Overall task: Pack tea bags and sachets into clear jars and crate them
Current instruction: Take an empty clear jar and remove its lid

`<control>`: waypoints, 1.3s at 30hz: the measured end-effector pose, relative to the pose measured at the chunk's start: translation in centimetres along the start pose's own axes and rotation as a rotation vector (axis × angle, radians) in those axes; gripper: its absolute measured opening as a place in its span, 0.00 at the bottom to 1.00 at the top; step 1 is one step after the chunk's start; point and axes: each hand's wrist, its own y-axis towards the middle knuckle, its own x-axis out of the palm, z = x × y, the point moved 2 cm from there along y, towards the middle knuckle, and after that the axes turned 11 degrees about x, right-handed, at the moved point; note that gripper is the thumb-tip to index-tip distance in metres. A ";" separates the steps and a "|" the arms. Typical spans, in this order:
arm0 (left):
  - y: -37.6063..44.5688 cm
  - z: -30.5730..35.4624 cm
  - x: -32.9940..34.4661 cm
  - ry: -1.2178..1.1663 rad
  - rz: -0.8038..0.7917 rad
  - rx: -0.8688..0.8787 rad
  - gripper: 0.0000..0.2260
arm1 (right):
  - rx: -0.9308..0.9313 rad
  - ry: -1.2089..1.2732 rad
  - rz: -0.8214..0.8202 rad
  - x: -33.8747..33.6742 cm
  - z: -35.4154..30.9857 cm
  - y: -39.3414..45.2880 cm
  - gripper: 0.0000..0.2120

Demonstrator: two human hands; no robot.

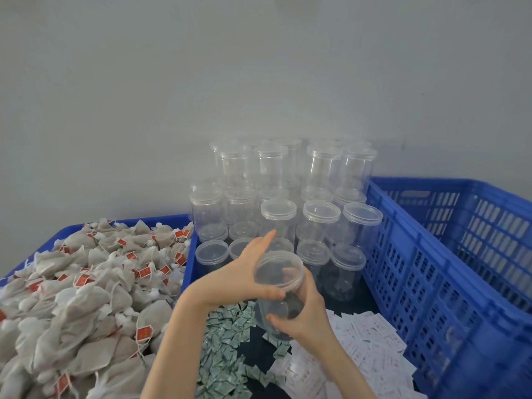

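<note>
Person's holding one clear jar (283,306) upright over the middle blue crate (188,272), just above the sachets. Jar's see-through plastic w/ a wide, flat, clear screw lid (278,271); inside looks empty, though some dark patches are showing thru the wall, can't tell if that's contents or the dark crate floor behind.

Right hand (306,315) is wrapping the lower body of the jar, fingers curled round it. Left hand (254,272) is gripping the lid rim, thumb on the near side, index finger sticking out straight toward the stack.

Counts: 1 jar in hand. Behind it, a stack of lidded empty jars (283,197) is standing in approx 3 tiers against the grey wall (259,67) — about 20 visible, exact no. hard to tell since they're clear and overlapping. 3 blue crates in view: left crate (66,230) heaped w/ tea bags (80,298), beige mesh w/ red tags, too many to count; middle one w/ jars, green-printed sachets (227,349) and white sachets (365,338), both in loose piles, uncountable; right crate (472,254) w/ slotted walls.
</note>
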 end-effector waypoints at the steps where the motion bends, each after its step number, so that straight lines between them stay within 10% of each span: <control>1: -0.1 0.0 -0.2 0.027 -0.045 0.030 0.44 | -0.003 -0.011 -0.003 0.1 -0.1 -0.1 0.41; 9: 1.8 -0.5 2.2 0.417 0.335 -0.331 0.42 | -0.016 -0.156 0.102 1.1 0.3 -0.1 0.45; 16: 1.1 -0.5 0.9 0.181 -0.188 -0.019 0.45 | -0.029 -0.166 0.122 -0.2 1.1 -0.4 0.44; 25: 2.1 -0.4 2.3 0.320 0.237 -0.274 0.47 | -0.025 -0.224 0.178 0.6 0.2 -0.3 0.41; 31: 1.5 -0.7 0.4 0.105 -0.104 -0.013 0.43 | -0.037 -0.234 0.162 0.2 0.2 -0.2 0.45; 39: 1.7 -0.8 0.6 0.298 0.516 -0.285 0.40 | -0.083 -0.270 0.193 1.2 0.7 -0.6 0.45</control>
